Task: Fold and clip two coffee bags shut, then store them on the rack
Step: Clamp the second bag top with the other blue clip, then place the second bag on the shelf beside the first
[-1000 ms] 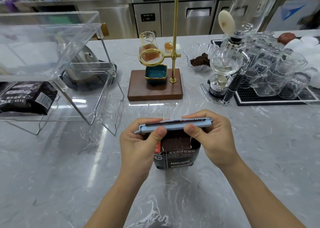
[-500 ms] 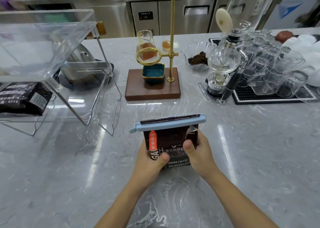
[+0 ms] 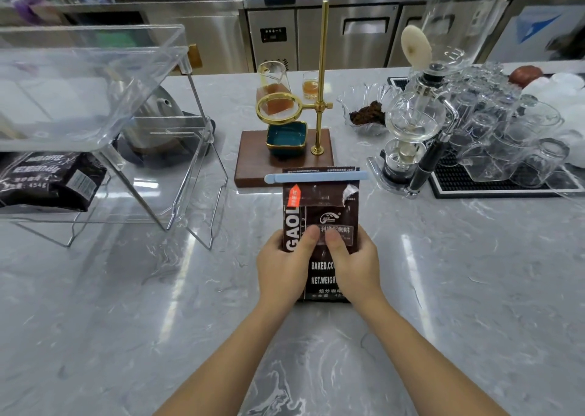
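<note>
Behind both hands (image 3: 316,267) — coffee bag's (image 3: 319,206) lower print hidden.

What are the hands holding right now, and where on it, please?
Both the left hand and right hand grip the clipped coffee bag by its lower sides.

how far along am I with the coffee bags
Done: one coffee bag already lies on the clear rack's lower shelf. In hand: the second bag, with the blue clip across its folded top, held by your left hand and right hand. Left: put this bag on the rack.
</note>
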